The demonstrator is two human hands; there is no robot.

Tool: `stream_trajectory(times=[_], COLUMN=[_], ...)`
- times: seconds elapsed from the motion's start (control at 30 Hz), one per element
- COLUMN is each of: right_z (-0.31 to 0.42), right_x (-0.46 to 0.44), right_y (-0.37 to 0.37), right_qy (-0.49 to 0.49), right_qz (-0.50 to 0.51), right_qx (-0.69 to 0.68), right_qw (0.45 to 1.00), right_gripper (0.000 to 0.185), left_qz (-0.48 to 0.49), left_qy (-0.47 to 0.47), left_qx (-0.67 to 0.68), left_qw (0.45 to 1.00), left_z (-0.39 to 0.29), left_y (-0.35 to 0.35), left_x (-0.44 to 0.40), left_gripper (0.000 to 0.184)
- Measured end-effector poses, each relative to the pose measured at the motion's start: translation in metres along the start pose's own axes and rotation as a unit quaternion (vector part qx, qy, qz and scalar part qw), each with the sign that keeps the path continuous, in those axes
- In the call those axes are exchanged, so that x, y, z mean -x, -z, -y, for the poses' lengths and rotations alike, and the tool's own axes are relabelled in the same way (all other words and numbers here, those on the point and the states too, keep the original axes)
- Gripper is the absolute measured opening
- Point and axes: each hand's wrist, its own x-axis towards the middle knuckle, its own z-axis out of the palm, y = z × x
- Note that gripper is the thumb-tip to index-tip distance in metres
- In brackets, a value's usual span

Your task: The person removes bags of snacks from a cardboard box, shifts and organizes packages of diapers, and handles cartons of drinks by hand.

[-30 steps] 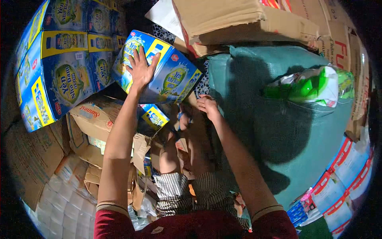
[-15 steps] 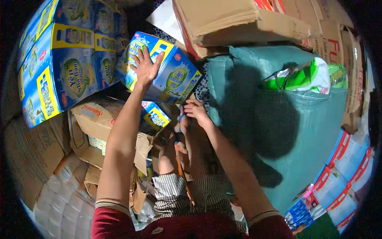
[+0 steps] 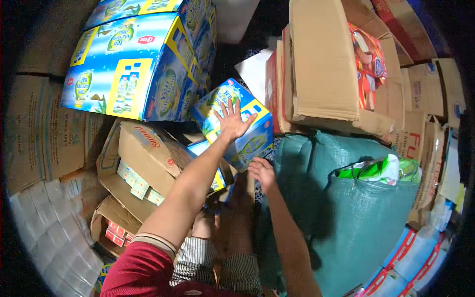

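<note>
A blue and yellow drink carton (image 3: 252, 144) sits tilted in the middle, beside a stack of like cartons. My left hand (image 3: 231, 122) lies on its top face with the fingers spread. My right hand (image 3: 263, 173) is at the carton's lower near corner, fingers extended and a little bent; whether they touch it I cannot tell. Under my left forearm, part of another blue and yellow carton (image 3: 217, 182) shows. An opened brown cardboard box (image 3: 153, 143) with small packs inside stands to its left.
The stack of blue drink cartons (image 3: 170, 91) rises at upper left. A large green woven sack (image 3: 356, 218) fills the right, with a green and white plastic bag (image 3: 381, 169) on it. Behind stands an open cardboard box (image 3: 324, 64) holding red packets (image 3: 367, 64).
The view has shifted, so the carton and both hands appear lower and farther right. My left hand stays on the carton's top. The fingers of my right hand have straightened somewhat.
</note>
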Motion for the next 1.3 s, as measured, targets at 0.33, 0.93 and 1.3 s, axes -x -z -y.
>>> stream_trajectory(times=[0.33,0.93,1.3], right_z=[-0.064,-0.098,-0.131], right_x=[-0.005,-0.031,-0.041], right_y=[0.071,0.125,0.085], right_qy=[-0.027,0.027,0.115], right_qz=[0.104,-0.21,-0.208], right_qx=[-0.04,0.212,0.374], right_qw=[0.993,0.954,0.897], right_gripper=[0.019,0.02,0.012], left_qz=[0.016,0.018,0.017], left_qy=[0.002,0.003,0.004], left_qx=[-0.01,-0.006,-0.018], left_qw=[1.0,1.0,1.0], left_z=[-0.001,-0.009,-0.006], left_y=[0.001,-0.004,-0.003], left_x=[-0.001,-0.005,-0.005], left_gripper=[0.09,0.077,0.078])
